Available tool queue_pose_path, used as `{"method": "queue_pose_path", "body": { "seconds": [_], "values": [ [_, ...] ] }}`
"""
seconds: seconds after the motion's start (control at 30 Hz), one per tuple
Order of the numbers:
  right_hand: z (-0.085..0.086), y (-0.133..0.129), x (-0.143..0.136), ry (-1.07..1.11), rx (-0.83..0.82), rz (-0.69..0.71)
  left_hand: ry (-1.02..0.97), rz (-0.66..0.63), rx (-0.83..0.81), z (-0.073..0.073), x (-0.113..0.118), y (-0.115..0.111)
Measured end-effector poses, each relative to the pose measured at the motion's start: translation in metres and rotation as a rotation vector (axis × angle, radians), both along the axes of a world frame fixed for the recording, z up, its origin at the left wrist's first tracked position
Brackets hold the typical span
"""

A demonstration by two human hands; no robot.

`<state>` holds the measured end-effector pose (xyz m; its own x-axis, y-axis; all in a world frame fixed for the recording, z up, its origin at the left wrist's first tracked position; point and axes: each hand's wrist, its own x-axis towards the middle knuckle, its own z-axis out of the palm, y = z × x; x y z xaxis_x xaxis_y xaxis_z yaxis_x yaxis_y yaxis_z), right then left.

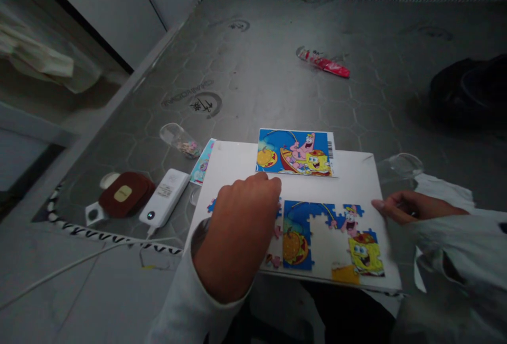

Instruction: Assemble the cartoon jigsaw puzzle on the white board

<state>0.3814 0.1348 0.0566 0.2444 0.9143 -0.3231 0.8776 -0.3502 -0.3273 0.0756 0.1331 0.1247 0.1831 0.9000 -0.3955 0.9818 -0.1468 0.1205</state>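
Puzzle [297,246] likely light, stiff — pinch edges; curled left hand [241,230] above board [352,180], right hand [420,207] beside it — grips unclear.

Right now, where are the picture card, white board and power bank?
Picture card [296,153]: head view, printed middle.
White board [352,180]: head view, bare top surface.
Power bank [166,197]: head view, white upper face.

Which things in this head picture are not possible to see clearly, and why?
Head view: anything the left hand may hold, hidden by its back.
Head view: some loose puzzle pieces, partly covered by that hand.
Head view: print on the white device, too small.
Head view: the dark object, cut by the right edge.
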Motion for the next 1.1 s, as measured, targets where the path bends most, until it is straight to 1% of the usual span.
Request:
{"method": "queue_pose_path", "body": {
  "seconds": [0.13, 0.23, 0.37, 0.6, 0.7, 0.77, 0.83, 0.93, 1.0, 1.1],
  "values": [
    [0.001, -0.001, -0.003, -0.027, 0.034, 0.019, -0.023, 0.013, -0.021, -0.003, 0.0, 0.004],
    [0.006, -0.002, -0.008, -0.038, 0.04, 0.014, 0.001, 0.025, -0.041, -0.005, 0.001, 0.006],
    [0.013, -0.003, -0.015, -0.013, 0.018, -0.015, 0.021, 0.026, -0.023, -0.006, 0.001, 0.006],
    [0.008, -0.003, -0.011, -0.037, 0.061, 0.001, 0.052, 0.077, -0.021, -0.001, -0.001, 0.01],
    [0.011, -0.003, -0.011, -0.037, 0.022, 0.017, 0.065, 0.08, -0.001, 0.0, 0.0, 0.012],
    [0.017, -0.003, -0.013, -0.049, 0.011, 0.072, 0.054, 0.063, 0.009, -0.001, 0.001, 0.012],
    [0.024, -0.003, -0.017, -0.061, 0.036, 0.143, 0.013, 0.025, 0.016, -0.003, 0.005, 0.012],
    [0.03, -0.003, -0.023, -0.021, 0.046, 0.216, -0.048, -0.072, -0.018, -0.007, 0.012, 0.008],
    [0.032, -0.003, -0.025, 0.031, 0.007, 0.241, -0.06, -0.127, -0.055, -0.009, 0.015, 0.005],
    [0.029, -0.004, -0.025, 0.103, -0.053, 0.267, -0.036, -0.133, -0.082, -0.012, 0.017, 0.002]
  ]
}}
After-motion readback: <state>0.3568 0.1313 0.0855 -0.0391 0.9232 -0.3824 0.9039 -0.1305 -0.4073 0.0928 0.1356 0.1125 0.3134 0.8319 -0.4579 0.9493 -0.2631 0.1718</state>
